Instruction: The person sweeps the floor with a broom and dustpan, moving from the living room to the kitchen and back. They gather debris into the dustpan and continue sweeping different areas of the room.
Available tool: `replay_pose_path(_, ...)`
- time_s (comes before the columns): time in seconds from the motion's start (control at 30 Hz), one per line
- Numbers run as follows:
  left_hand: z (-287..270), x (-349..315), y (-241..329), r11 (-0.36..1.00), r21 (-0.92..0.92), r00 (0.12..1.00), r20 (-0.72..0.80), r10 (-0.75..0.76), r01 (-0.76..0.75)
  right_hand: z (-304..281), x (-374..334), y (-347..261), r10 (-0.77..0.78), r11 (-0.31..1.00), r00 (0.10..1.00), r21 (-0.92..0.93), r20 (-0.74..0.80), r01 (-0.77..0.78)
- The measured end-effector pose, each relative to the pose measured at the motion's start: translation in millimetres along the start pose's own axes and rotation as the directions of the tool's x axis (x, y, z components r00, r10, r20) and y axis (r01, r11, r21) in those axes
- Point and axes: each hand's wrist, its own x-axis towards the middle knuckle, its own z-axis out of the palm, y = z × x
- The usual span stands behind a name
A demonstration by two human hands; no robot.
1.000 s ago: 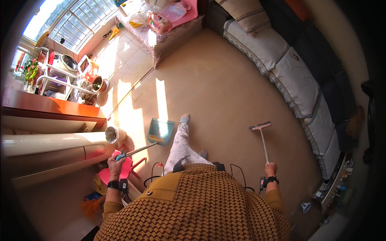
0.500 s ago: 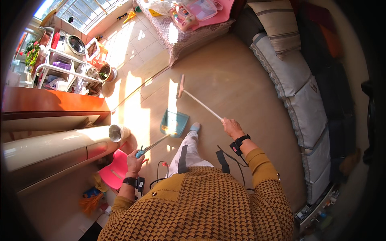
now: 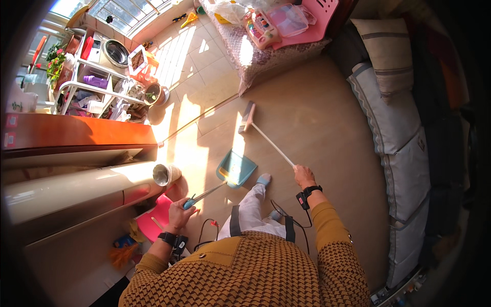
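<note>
Head view, left to right: a tall cream unit (image 3: 76, 192) juts in from the edge, then a pink chair (image 3: 153, 217) and a small bin (image 3: 175, 175) just beyond it. By the chair, the left hand (image 3: 177, 215) has its fingers curled around the blue grip of the dustpan (image 3: 245, 171), whose stick slants up and right to the pan, partly lit by the sun. The pan's open edge faces away from the person; whether it lies quite flat on the floor (image 3: 327, 128), I can't tell. Beyond that edge, well short of touching it, is the head of the broom (image 3: 247, 120), bristles toward the left. One slippered foot (image 3: 264, 179) stands just right of the pan. Further right, the right hand (image 3: 305, 176) is closed around the broom's pale stick, and past it runs the sofa (image 3: 396, 135). I'd call this the middle of sweeping, with the broom out ahead and the pan waiting. Drawing the bristles back to that lip would call for an even pull from the right hand and a steady, level pan from the left.
</note>
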Motion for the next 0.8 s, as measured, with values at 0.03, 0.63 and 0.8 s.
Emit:
replay_pose_path(0.03,-1,9,7,1.0,0.015,1.0,0.007,0.009,-0.009,-2,-11,26,0.038,0.999,0.999,0.03,-0.013,-0.038)
replay_pose_path(0.63,67,139,173,0.97,0.181,0.986,0.017,0.164,-0.164,167,-300,418,0.963,0.108,0.186,0.35,0.197,-0.93)
replay_pose_path(0.8,98,160,206,0.974,0.197,0.993,0.051,0.103,-0.111,130,-303,436,0.817,0.517,0.572,0.342,0.076,-0.784)
